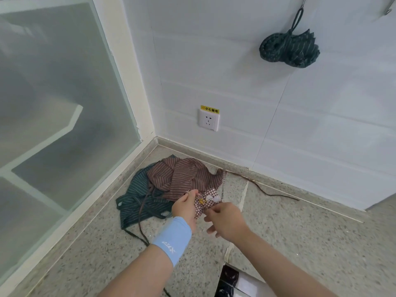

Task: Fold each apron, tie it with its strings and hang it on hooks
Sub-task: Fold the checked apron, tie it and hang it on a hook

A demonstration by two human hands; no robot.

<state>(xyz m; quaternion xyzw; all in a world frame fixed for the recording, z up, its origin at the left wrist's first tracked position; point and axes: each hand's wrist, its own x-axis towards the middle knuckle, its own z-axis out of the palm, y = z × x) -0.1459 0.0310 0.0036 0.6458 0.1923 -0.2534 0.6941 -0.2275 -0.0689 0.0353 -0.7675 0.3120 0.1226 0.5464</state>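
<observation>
Brown apron [188, 176]: lies crumpled in a heap on the floor [300, 243], close to the corner of the wall [235, 61]. It is thin striped cloth, unfolded, with one string [267, 190] trailing off along the skirting.
Checked patch [205, 200]: the near part of the heap, brown gingham with a small cartoon print, lifted slightly between the two hands.
Left hand [185, 207]: fingers curled around the patch's left edge, gripping it.
Right hand [227, 220]: thumb and forefinger pinch the patch's near edge, and the other fingers hang loosely curled.
Risk: lifting from here will likely drag the green apron [139, 198] along, since brown string crosses it and the two heaps overlap. The far string could also snag or be trodden on, and limp cloth held only at one patch may slump before any fold is set.
Bundle [289, 50]: one green striped apron, already rolled and tied, hangs by its loop from a hook [303, 2].
Surroundings: a socket [209, 120] with a yellow label is on the wall, and a frosted glass panel [53, 93] is to the left.
</observation>
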